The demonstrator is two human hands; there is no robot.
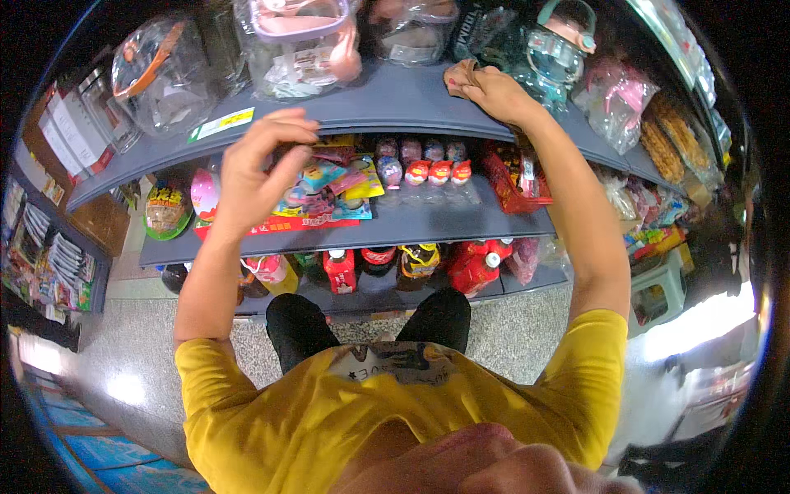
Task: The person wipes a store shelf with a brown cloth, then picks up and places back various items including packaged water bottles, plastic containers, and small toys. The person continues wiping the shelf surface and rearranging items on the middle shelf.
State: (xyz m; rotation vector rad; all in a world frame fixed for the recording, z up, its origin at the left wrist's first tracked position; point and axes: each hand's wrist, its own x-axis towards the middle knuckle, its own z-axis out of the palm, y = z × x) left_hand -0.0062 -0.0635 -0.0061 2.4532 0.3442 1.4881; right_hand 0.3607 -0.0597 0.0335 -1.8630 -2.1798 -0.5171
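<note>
My right hand [501, 92] grips a crumpled brown cloth [460, 79] on the grey upper shelf [395, 102]. Just behind the cloth stand a plastic-wrapped container [410, 37] and a dark packet in clear film [484, 31]. Right of that hand is a clear bottle with a pink lid and green handle [558, 52]. My left hand [259, 173] hovers before the shelf's front edge, fingers apart and nothing in it. Beyond it, on the shelf below, lie colourful snack packets [333, 185], which the hand partly covers.
Wrapped kettle-like jars [163, 74] and a purple-rimmed item [302, 49] crowd the upper shelf's left. Small capsule toys [439, 171] and a red basket [515, 182] occupy the middle shelf. Drink bottles [339, 272] line the bottom. A pale green stool [657, 290] stands right.
</note>
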